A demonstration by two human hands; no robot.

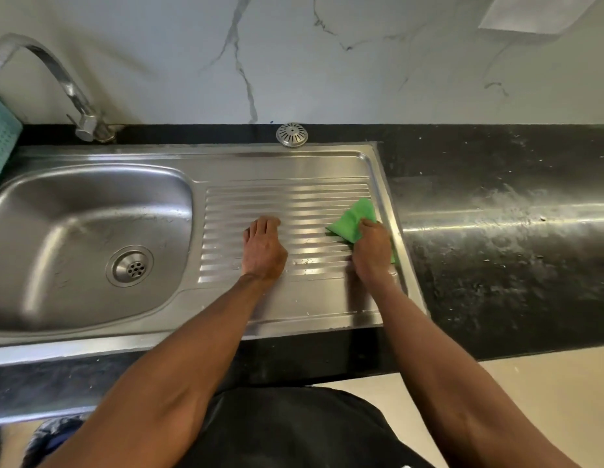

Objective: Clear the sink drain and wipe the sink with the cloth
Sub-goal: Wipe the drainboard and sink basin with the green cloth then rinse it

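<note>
Listing: stainless steel sink (91, 211) with ribbed drainboard (293, 204), set in a black speckled stone bench (496, 204); round perforated drain (131, 266) in the basin floor; loose domed metal strainer cover (291, 134) on the bench behind the drainboard; green cloth (353, 219) gripped by right hand (373, 251) at the drainboard's right edge; left hand (263, 248) resting flat on the ribs, fingers straight; curved chrome tap (57, 82) at rear left
</note>
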